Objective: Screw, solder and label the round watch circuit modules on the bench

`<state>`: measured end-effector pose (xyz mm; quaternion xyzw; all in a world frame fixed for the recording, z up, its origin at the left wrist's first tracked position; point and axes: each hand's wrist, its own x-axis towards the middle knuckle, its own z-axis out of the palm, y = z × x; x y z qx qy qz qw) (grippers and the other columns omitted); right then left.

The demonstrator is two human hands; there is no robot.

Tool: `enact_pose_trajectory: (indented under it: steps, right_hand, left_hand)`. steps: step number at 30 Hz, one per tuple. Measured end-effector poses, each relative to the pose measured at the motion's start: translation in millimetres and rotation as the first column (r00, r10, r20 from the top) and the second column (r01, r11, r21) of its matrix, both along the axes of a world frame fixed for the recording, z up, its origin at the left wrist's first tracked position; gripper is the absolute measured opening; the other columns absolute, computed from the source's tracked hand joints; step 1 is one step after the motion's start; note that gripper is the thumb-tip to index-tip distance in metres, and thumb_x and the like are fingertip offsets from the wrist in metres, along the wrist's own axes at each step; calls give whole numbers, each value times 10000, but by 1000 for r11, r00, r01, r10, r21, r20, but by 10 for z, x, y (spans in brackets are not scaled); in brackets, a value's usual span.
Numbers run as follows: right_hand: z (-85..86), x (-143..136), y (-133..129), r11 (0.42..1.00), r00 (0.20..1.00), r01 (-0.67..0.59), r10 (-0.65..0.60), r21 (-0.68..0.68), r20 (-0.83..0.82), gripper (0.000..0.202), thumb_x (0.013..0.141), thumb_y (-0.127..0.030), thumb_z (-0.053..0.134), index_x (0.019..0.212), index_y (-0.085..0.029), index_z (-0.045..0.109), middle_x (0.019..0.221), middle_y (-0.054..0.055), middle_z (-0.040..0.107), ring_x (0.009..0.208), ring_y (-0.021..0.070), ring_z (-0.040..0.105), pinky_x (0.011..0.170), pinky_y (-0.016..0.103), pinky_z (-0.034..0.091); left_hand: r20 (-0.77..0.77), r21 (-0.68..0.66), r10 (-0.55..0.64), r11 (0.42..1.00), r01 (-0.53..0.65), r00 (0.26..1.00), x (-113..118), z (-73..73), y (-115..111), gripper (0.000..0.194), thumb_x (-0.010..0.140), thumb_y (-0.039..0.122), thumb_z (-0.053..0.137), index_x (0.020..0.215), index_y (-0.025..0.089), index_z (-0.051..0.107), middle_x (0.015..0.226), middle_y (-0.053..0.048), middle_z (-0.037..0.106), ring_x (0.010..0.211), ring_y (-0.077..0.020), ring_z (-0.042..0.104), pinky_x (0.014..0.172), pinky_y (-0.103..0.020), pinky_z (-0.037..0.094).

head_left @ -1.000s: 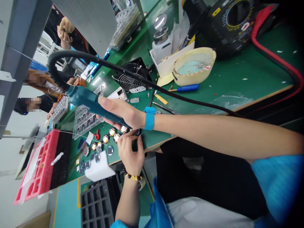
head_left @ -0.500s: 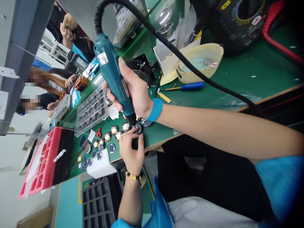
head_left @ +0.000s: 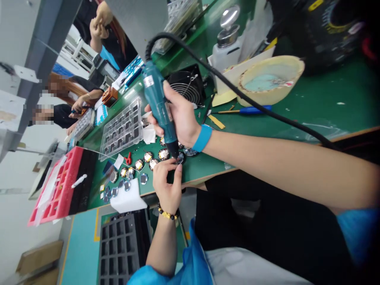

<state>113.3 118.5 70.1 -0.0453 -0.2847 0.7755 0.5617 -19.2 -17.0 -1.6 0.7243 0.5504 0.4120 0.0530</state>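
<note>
My right hand [head_left: 182, 114] is wrapped round a teal electric screwdriver [head_left: 160, 105], its black cable looping from the top. The tool's black nose points down at a small round circuit board [head_left: 180, 158] on the green bench. With thumb and fingertips, my left hand [head_left: 166, 180] grips that board's edge; the tool tip is largely hidden by the fingers. Beside it lie several round boards with pale centres [head_left: 163, 154]. Another dark round board [head_left: 190, 151] is under my right wrist.
A clear compartment tray [head_left: 122, 128], a red clip [head_left: 128, 158] and white foam [head_left: 129, 198] are to the left. A blue-handled screwdriver [head_left: 255, 110], a yellowish bowl [head_left: 271, 79] and a black fan [head_left: 185, 85] stand to the right and behind. Co-workers' hands [head_left: 101, 19] show beyond.
The view has shifted, so bench items appear further right. Both hands keep their grip, with the electric screwdriver still at the round board.
</note>
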Motion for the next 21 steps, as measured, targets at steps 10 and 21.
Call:
enact_pose_trajectory:
  steps: [10,21]
  right_hand:
    - [82,63,25,983,987,147,-138,-111,81,768,1057,-727,276,747,-149,677,656,27,563,552,111,542,417,209,395]
    - [107,100,11,986,975,141,-123,-88,187,827,1068,-619,141,723,-167,741,593,-31,619,546,60,570,455,227,380]
  left_hand:
    - [36,-252,-117,960,122,992,-434,-649,-953,91,990,240,655,923,224,715,956,-65,818,900,-194,764,849,-353,606]
    - [-684,-426,542,247,-870,489,-2461,-196,-1146,208,1038,299,570,1034,149,714,1034,-135,775,949,-242,716,790,-334,526]
